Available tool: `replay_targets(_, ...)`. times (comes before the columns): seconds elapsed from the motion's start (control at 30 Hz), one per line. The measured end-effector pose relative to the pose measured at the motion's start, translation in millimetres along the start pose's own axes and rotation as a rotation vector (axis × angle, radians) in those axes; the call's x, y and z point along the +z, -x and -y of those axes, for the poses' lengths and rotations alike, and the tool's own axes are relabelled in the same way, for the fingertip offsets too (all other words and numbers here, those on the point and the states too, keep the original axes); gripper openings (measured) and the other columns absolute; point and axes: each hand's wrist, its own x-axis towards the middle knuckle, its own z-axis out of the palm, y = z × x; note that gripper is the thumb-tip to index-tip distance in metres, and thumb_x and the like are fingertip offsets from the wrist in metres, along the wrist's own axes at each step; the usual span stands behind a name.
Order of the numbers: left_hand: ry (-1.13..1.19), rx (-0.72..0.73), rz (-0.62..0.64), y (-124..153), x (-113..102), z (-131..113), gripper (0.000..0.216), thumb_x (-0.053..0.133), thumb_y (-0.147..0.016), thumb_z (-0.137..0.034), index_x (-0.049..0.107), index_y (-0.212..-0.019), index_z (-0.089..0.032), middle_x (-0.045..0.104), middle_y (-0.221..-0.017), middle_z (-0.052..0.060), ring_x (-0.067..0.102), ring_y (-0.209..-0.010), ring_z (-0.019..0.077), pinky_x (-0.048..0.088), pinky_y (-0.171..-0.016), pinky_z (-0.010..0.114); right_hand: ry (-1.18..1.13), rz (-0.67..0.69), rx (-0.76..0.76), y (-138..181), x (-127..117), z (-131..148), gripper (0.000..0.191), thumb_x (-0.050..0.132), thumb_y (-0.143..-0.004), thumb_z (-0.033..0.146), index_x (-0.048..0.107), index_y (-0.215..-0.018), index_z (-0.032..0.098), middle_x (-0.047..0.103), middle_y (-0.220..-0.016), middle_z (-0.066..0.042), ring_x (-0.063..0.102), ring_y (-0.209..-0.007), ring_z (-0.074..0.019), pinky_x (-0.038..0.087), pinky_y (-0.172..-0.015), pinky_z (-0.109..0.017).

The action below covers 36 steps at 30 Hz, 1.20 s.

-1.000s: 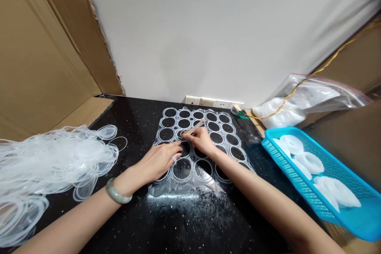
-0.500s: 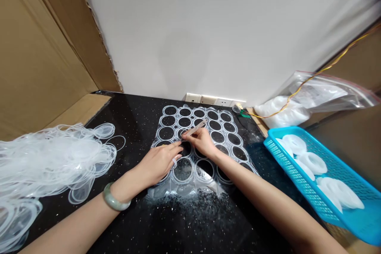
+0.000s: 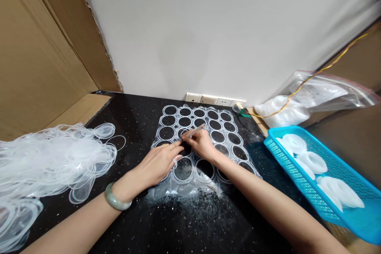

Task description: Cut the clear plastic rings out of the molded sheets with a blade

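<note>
A clear plastic sheet (image 3: 222,129) moulded with rows of round rings lies flat on the black speckled counter (image 3: 139,115). My left hand (image 3: 159,162) rests on the sheet's left side, fingers pressed down on it. My right hand (image 3: 200,141) is pinched on a thin pale stick-like tool (image 3: 195,130), whose tip touches a ring near the sheet's middle. A green bangle (image 3: 116,198) sits on my left wrist.
A heap of loose clear plastic rings (image 3: 47,162) covers the counter's left. A blue mesh basket (image 3: 303,190) with white stacked pieces stands at right, a zip bag (image 3: 312,97) and yellow wire behind it. Cardboard (image 3: 38,55) walls the left; wall sockets (image 3: 214,100) sit at the back.
Both hands stay on the sheet; the right hand and its tool have shifted slightly, the tool tilting lower. The view has moved a little.
</note>
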Motion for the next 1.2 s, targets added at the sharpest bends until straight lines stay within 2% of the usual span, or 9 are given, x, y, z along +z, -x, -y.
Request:
replay_targets(0.17, 0.004, -0.006, 0.046, -2, 0, 4, 0.037, 0.039, -0.099, -0.028, 0.059, -0.129, -0.018, 0.059, -0.136, 0.011, 0.063, -0.117, 0.0258, 0.053, -0.097, 0.04, 0.342, 0.046, -0.159, 6, -2, 13, 0.02, 0.054, -0.094, 0.022, 0.074, -0.091, 0.02, 0.074, -0.096, -0.007, 0.069, -0.085, -0.0178, 0.049, -0.075, -0.026)
replay_targets(0.37, -0.021, 0.028, 0.015, -3, 9, 23, 0.044, 0.038, -0.097, -0.037, 0.055, -0.134, -0.023, 0.06, -0.135, 0.007, 0.066, -0.111, 0.029, 0.057, -0.089, 0.038, 0.741, 0.209, -0.198, 2, -3, 19, 0.019, 0.05, -0.097, 0.024, 0.069, -0.101, 0.021, 0.071, -0.1, -0.004, 0.065, -0.081, -0.0151, 0.038, -0.059, -0.023)
replay_targets(0.57, -0.01, 0.032, 0.038, -4, 8, 26, 0.046, 0.036, -0.097, -0.041, 0.055, -0.135, -0.025, 0.062, -0.133, 0.006, 0.067, -0.109, 0.03, 0.058, -0.086, 0.038, 0.864, 0.257, -0.19, -2, -3, 22, 0.02, 0.047, -0.097, 0.022, 0.067, -0.103, 0.02, 0.07, -0.097, -0.005, 0.063, -0.075, -0.0153, 0.034, -0.054, -0.023)
replay_targets(0.7, -0.018, 0.013, 0.058, -5, 4, 22, 0.048, 0.033, -0.099, -0.044, 0.054, -0.136, -0.023, 0.059, -0.136, 0.007, 0.064, -0.114, 0.0291, 0.056, -0.09, 0.039, 0.689, 0.126, -0.101, -8, 1, 17, 0.021, 0.05, -0.097, 0.024, 0.07, -0.099, 0.021, 0.072, -0.103, -0.004, 0.066, -0.087, -0.0171, 0.042, -0.065, -0.023)
replay_targets(0.83, -0.047, -0.006, 0.067, -3, 1, 16, 0.046, 0.031, -0.1, -0.04, 0.06, -0.131, -0.021, 0.057, -0.139, 0.008, 0.063, -0.117, 0.0285, 0.053, -0.095, 0.041, 0.308, -0.034, 0.06, -9, 7, 10, 0.015, 0.061, -0.09, 0.025, 0.075, -0.091, 0.019, 0.075, -0.097, -0.005, 0.068, -0.089, -0.018, 0.046, -0.074, -0.024)
replay_targets(0.93, -0.042, 0.002, 0.062, -1, 1, 15, 0.044, 0.031, -0.101, -0.036, 0.059, -0.131, -0.022, 0.056, -0.14, 0.007, 0.06, -0.121, 0.0262, 0.051, -0.098, 0.04, -0.015, -0.092, 0.169, -8, 8, 3, 0.009, 0.069, -0.082, 0.022, 0.075, -0.082, 0.015, 0.075, -0.083, -0.005, 0.067, -0.068, -0.0155, 0.046, -0.063, -0.023)
replay_targets(1.03, -0.001, 0.034, 0.021, -1, 1, 17, 0.039, 0.033, -0.101, -0.033, 0.063, -0.125, -0.022, 0.058, -0.138, 0.006, 0.06, -0.12, 0.0247, 0.051, -0.099, 0.04, -0.286, -0.129, 0.268, -11, 5, -1, 0.015, 0.072, -0.077, 0.027, 0.074, -0.077, 0.013, 0.07, -0.064, -0.002, 0.051, -0.04, -0.0094, 0.037, -0.043, -0.021)
replay_targets(1.13, 0.111, 0.027, -0.137, -3, -2, 18, 0.032, 0.04, -0.1, -0.031, 0.065, -0.118, -0.021, 0.067, -0.123, 0.006, 0.066, -0.109, 0.0229, 0.053, -0.094, 0.037, -0.463, -0.196, 0.312, -13, -1, 5, 0.023, 0.077, -0.069, 0.034, 0.072, -0.07, 0.012, 0.065, -0.056, -0.001, 0.042, -0.034, -0.0068, 0.031, -0.037, -0.021)
replay_targets(1.2, 0.19, -0.017, -0.276, -5, -6, 17, 0.033, 0.048, -0.097, -0.03, 0.059, -0.126, -0.021, 0.068, -0.118, 0.007, 0.066, -0.104, 0.0212, 0.054, -0.088, 0.034, -0.525, -0.155, 0.301, -12, -3, 14, 0.029, 0.08, -0.064, 0.039, 0.072, -0.069, 0.012, 0.066, -0.058, -0.002, 0.042, -0.035, -0.0061, 0.03, -0.036, -0.021)
